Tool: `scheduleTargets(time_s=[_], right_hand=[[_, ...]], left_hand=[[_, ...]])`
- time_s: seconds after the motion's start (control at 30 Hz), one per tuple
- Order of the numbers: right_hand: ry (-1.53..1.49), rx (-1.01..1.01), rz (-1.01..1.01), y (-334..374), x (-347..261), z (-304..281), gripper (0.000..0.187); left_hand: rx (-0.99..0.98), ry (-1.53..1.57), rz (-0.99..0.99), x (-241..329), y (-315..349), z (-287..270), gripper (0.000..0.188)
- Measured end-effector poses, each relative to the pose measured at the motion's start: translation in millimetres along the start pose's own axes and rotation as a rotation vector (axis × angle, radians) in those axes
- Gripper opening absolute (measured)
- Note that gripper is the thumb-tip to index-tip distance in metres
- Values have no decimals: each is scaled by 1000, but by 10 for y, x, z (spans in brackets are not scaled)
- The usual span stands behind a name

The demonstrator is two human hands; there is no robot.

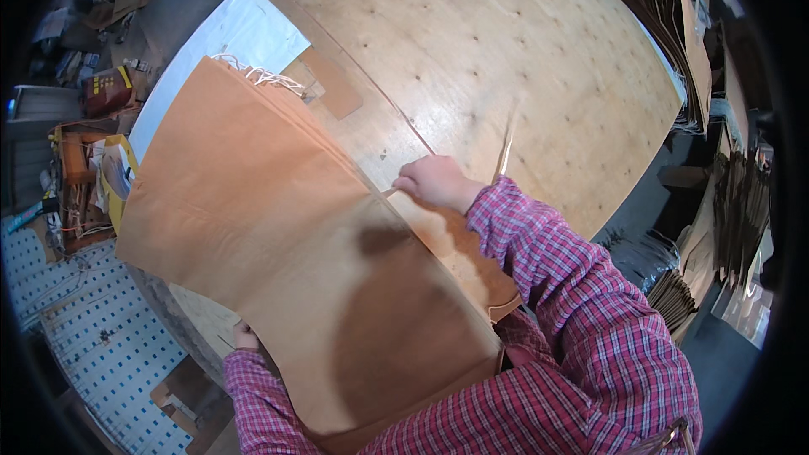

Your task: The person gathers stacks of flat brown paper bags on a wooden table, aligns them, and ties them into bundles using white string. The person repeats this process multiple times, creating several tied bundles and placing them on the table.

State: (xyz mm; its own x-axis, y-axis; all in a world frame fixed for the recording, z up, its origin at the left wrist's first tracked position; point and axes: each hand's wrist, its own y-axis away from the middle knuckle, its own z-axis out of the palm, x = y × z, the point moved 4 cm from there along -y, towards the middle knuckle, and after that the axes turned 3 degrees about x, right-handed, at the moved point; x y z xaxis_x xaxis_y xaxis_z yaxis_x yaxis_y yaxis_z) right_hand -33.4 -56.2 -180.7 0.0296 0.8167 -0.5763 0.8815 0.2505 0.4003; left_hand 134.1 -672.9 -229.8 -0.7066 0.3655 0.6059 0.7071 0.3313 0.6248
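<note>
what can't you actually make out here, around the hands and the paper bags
- Left hand, head view: mostly hidden behind the stack of brown paper bags; its grip cannot be told.
- Right hand: seen from the back, so the fingers and whatever they pinch at the bag edge are hidden.
- White cord handles: mostly covered by the top bag.
- Dark stacks at the upper right: cut off by the rim, too blurred to identify.

A stack of flat brown paper bags [278, 227] is seen lying across the near half of the worktop [506, 50], with white cord handles [257, 74] showing at its far end. A small red and yellow packet [108, 88] is spotted off to the far left, below worktop level. More folded brown bags [653, 0] are piled along the worktop's right edge, and darker bundles [742, 211] are stacked further right.
</note>
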Motion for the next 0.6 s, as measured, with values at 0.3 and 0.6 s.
scheduleTargets(time_s=[0.3, 0.6], right_hand=[[136, 152, -275, 87, -206, 181, 13], [134, 143, -254, 87, -230, 356, 15]], left_hand=[[163, -817, 186, 149, 838, -1390, 28], [202, -894, 76, 1851, 2020, -1479, 30]])
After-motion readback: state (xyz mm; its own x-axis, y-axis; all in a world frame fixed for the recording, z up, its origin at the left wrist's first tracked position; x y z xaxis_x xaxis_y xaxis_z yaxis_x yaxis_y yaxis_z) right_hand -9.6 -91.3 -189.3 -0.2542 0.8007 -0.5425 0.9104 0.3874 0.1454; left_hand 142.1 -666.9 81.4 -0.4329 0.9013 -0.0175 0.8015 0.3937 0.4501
